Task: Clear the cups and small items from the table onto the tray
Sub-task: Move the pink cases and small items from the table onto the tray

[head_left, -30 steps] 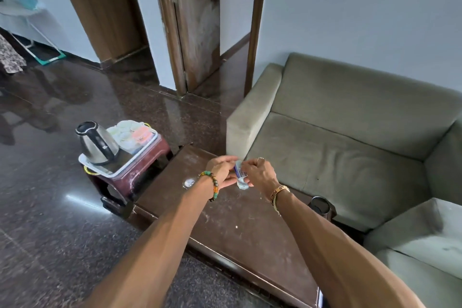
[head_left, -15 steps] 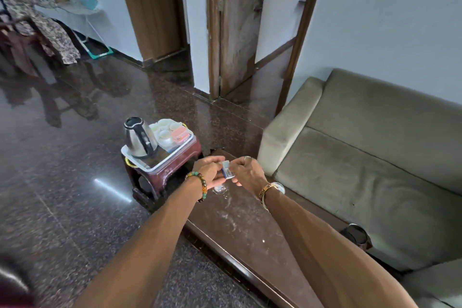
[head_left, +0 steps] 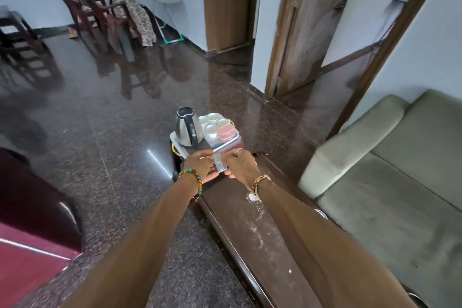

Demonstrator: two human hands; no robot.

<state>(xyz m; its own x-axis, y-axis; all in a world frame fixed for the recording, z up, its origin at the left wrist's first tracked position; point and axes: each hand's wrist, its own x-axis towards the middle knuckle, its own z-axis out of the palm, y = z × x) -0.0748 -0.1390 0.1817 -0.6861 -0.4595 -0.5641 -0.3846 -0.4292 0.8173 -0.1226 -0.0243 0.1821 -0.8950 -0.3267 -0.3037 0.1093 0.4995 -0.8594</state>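
A small packet (head_left: 218, 165) is pinched between the curled fingers of the left hand (head_left: 200, 165) and the right hand (head_left: 241, 165). Compared with a second ago, it is carried off the middle of the table (head_left: 262, 245) and is now held over the table's far end, just short of the tray (head_left: 173, 137). The kettle (head_left: 186, 127) and cups (head_left: 212, 122) lie just beyond the fingertips. A clear glass (head_left: 252, 197), earlier beneath the fingers, is left behind by the right wrist. The packet is judged nearly delivered, and the glass is still to be cleared.
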